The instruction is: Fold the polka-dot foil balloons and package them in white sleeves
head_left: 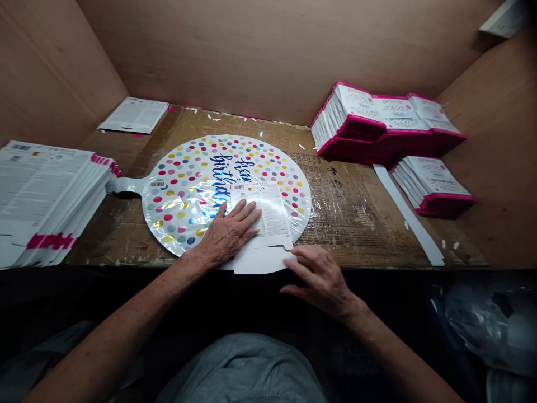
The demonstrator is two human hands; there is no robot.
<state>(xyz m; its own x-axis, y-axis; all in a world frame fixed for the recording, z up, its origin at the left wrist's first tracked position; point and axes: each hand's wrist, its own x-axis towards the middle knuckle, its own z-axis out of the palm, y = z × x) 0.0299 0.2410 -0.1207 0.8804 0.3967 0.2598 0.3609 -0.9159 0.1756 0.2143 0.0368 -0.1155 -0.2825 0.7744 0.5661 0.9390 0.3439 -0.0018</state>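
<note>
A flat, round foil balloon [188,168] with coloured dots and blue lettering lies on the cardboard-covered table, its tail pointing left. On its lower right part rests a printed white card sleeve [268,210], with a plain white flap [258,261] at the table's front edge. My left hand [230,232] lies flat with spread fingers, pressing on the sleeve's left side and the balloon. At the sleeve's lower right corner is my right hand [314,274], fingers apart, its fingertips touching the flap's right end.
Stacks of printed cards with pink edges [50,196] stand at the left, with a smaller pile [134,115] behind. Packed pink-and-white packets [386,123] fill the back right, more [434,182] in front. A white strip [409,215] lies nearby. Wooden walls [268,56] enclose the table.
</note>
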